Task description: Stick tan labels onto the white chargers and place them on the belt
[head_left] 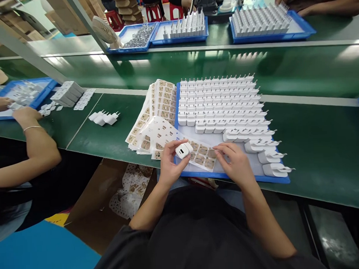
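Note:
My left hand is closed around a white charger plug, its end face with a dark port slot turned up toward me. To its right my right hand has thumb and fingers brought together at the corner of a sticker sheet with tan labels; whether a loose label sits in the fingertips is too small to tell. Under the sheet lies a blue tray holding rows of white charger plugs, their pins pointing up or away. A stack of sticker sheets overlaps the tray's left side.
Several charger plugs lie on the green bench to the left. A co-worker's arm reaches over another blue tray farther left. Beyond the conveyor stand more trays. A cardboard box with waste sheets sits below.

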A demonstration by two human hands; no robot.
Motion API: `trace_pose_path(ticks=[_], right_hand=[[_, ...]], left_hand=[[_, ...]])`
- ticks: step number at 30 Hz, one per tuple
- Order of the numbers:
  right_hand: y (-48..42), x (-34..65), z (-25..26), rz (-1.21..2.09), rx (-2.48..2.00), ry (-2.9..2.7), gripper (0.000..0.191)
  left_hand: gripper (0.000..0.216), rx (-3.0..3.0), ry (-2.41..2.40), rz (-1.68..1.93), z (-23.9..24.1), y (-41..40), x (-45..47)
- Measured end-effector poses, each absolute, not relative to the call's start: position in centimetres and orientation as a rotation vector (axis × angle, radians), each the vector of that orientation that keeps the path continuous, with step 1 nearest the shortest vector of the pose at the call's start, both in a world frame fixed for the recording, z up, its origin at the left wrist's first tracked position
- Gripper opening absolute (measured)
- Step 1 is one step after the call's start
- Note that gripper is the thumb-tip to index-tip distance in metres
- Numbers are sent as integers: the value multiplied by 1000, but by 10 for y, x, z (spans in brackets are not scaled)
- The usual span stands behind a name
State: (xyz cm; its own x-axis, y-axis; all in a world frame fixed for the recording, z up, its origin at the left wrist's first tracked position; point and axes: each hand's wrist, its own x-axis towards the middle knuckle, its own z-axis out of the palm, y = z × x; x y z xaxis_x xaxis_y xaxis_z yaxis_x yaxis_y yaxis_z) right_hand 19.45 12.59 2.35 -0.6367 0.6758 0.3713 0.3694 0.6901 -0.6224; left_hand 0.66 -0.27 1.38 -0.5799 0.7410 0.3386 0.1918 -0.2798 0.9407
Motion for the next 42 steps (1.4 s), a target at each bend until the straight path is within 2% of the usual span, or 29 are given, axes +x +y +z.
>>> trace_pose_path(ticks=[5,11,14,18,19,21,27,34,39,42], right_hand=[[111,175,25,789,-606,-2386,19],[108,164,30,865,-532,-2371,38],[110,163,28,823,-553,-2388,31],[111,166,20,796,-568,-2370,22],[112,166,19,807,-572,-2352,21],[112,167,18,843,-608,-2306,19],[118,172,29,788,-747,-2219,21],[148,162,43,474,-779,-2440,22],[141,143,37,355,-897,-2802,21],[131,134,37,347,-969,-2883,21]], left_hand=[[41,1166,1556,1925,10,-4,5],[42,1236,1547,1901,13,-9,11],[44,1239,1597,2086,21,-16,-14],[54,1097,1969,2478,27,-29,-111],[55,1013,2118,2481,26,-33,-142],[49,860,2442,2265,21,-38,-198],[45,859,2612,2020,-2,-31,-265],[40,1059,2710,1983,16,-28,-231],[18,1449,2729,1676,51,-23,-121],[29,1427,2635,1470,61,-31,-61]])
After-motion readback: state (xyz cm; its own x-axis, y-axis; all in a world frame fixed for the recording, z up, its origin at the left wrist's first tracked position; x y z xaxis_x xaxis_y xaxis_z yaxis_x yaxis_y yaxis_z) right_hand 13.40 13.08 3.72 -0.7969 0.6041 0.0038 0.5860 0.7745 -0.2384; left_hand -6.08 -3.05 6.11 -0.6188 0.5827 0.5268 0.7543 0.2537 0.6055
